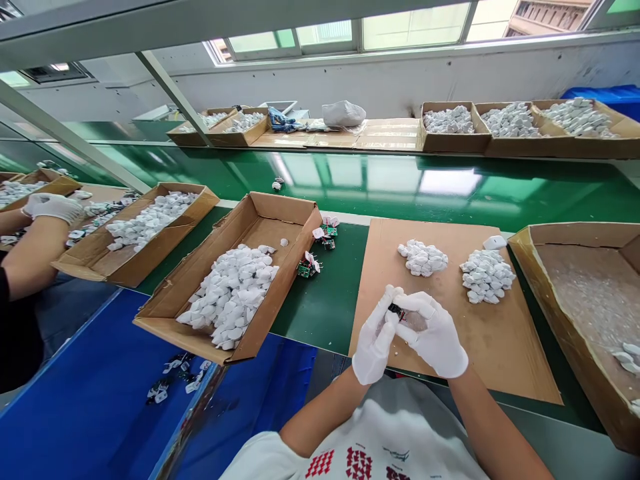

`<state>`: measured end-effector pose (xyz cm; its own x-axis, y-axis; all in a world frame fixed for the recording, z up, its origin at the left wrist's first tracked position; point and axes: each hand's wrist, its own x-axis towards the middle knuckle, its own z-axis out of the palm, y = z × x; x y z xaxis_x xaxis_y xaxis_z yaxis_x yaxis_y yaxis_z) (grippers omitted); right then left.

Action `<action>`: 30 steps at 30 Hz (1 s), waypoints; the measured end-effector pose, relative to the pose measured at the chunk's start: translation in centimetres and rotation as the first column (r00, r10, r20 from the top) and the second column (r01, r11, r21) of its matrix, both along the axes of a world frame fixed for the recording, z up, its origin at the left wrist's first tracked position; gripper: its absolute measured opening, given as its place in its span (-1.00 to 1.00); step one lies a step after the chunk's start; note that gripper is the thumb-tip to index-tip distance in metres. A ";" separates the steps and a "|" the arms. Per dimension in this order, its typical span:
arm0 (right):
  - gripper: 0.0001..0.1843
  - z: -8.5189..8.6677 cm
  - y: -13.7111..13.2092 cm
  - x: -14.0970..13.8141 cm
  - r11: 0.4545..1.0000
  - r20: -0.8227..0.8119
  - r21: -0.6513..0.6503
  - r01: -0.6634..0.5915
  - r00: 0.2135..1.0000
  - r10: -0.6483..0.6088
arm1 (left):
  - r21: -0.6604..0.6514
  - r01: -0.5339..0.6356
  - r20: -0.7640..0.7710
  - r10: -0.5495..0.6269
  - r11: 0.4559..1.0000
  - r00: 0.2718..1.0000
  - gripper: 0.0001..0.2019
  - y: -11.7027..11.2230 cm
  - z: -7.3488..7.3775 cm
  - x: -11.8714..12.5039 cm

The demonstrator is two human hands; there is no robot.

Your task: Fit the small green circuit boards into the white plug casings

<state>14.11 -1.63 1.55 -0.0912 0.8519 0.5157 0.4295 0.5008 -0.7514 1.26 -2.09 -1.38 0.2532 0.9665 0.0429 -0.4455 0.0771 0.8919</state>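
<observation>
Gripping small dark part (397,310) between gloved left hand (374,337) and right hand (430,333), fingers curled nearly closed.

Left hand (374,337) and right hand (431,335) white-gloved, touching, curled inward.

A white wall (320,87) is seen across the top of the frame, and a row of windows (345,33) is set high along it, through which daylight is admitted. A pale metal rack post (170,87) is angled across the upper left. A green conveyor belt (400,187) is stretched across the middle, where window light is reflected. A blue bin (595,97) is placed at upper right.
</observation>
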 end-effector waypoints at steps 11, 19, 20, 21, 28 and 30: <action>-0.78 0.5 -0.1 -0.2 0.957 -0.253 -0.278 -0.084 0.967 0.011 | 0.151 -0.051 -0.128 0.070 0.987 0.989 -0.50 0.5 0.1 -0.3; -0.70 0.5 -0.9 -0.1 0.947 -0.149 -0.304 -0.104 0.987 0.061 | 0.146 -0.186 -0.235 0.216 0.972 0.948 -0.56 1.7 -0.8 -0.3; -0.69 0.6 -1.0 0.0 0.940 -0.136 -0.324 -0.105 0.989 0.063 | 0.145 -0.191 -0.239 0.222 0.971 0.945 -0.56 1.8 -0.9 -0.3; -0.70 0.8 -1.1 0.1 0.933 -0.135 -0.346 -0.102 0.989 0.058 | 0.141 -0.187 -0.240 0.217 0.972 0.946 -0.57 2.0 -1.0 -0.3; -0.66 1.1 -0.5 0.0 0.898 -0.222 -0.434 -0.076 0.975 -0.025 | 0.224 0.068 -0.376 0.022 0.972 0.926 -0.37 2.6 0.1 -1.7; -0.68 0.9 -0.3 0.1 0.911 -0.219 -0.397 -0.110 0.976 0.022 | 0.268 0.171 -0.460 -0.030 0.948 0.887 -0.28 2.7 0.8 -2.6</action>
<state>14.20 -1.95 2.49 -0.0842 0.9864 0.1413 0.2209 0.1567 -0.9626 -1.33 0.64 -0.54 0.4078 0.8954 0.1788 -0.0003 -0.1957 0.9807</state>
